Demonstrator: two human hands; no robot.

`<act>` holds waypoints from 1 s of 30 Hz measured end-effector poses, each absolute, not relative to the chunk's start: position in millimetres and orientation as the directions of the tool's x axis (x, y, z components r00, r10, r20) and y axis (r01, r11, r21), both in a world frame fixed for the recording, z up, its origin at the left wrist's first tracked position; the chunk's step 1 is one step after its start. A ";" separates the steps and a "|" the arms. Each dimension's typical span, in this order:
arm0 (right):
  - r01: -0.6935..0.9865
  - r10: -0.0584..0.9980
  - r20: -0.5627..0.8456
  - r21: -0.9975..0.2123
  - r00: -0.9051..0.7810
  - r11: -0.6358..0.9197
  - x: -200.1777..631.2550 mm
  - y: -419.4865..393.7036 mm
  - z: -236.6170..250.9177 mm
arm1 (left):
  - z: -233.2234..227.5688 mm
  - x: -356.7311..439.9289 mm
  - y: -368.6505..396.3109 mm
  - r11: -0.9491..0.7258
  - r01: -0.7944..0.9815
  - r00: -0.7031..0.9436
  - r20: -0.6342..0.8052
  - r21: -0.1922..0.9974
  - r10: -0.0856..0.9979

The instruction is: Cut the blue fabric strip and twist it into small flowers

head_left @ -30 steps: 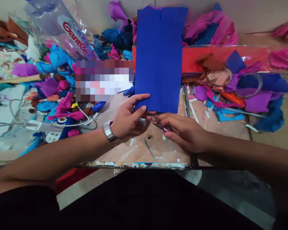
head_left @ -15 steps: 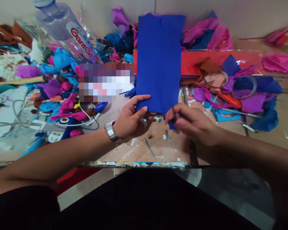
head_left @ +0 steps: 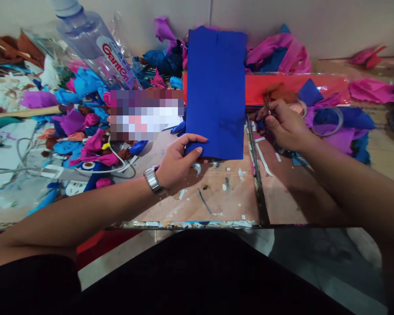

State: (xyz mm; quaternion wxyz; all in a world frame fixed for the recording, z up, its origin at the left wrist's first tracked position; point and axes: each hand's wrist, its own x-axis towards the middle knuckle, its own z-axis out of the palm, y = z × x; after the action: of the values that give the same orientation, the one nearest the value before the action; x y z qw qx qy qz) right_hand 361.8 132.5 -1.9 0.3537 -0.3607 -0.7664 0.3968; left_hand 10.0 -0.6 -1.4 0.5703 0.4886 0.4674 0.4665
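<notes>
A tall sheet of blue crepe paper [head_left: 216, 92] stands up from the worktable, a faint shadow on its right half. My left hand [head_left: 179, 159], with a metal watch on the wrist, grips the sheet's lower left corner between thumb and fingers. To the right of the sheet and apart from it, my right hand [head_left: 284, 124] is closed around what looks like small scissors [head_left: 267, 104], dark pointed tip upward. Most of that tool is hidden in the fingers.
A large plastic bottle [head_left: 96, 48] leans at the back left among crumpled coloured paper scraps. A power strip [head_left: 75, 186] and cables lie at left. Red paper in a clear sleeve [head_left: 325, 85] is behind; a tape roll [head_left: 328, 121] sits at right.
My right hand has moved from the sheet's lower right corner up and to the right. The small blue piece by its fingers no longer shows there. My left hand keeps its hold.
</notes>
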 end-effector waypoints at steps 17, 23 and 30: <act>0.069 0.394 -0.421 -0.750 -0.817 -0.658 236.0 -55.0 17.1 | -3.7 9.2 0.8 0.094 -0.084 0.138 -0.082 0.992 0.987; -0.078 0.391 -0.391 -0.618 -0.833 -0.782 240.1 -38.5 4.0 | -6.4 8.3 1.2 0.056 -0.085 0.124 -0.045 0.995 0.991; -0.155 0.403 -0.355 -0.558 -0.844 -0.815 242.2 -31.3 5.3 | -10.9 -0.5 -0.5 0.038 -0.066 0.130 -0.030 0.997 0.991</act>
State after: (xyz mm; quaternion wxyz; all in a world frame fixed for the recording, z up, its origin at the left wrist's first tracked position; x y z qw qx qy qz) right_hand 242.2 -31.3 5.3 0.1510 -0.2353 -0.2637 0.9232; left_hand -0.5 -0.5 -10.9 0.5564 0.5053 0.4578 0.4748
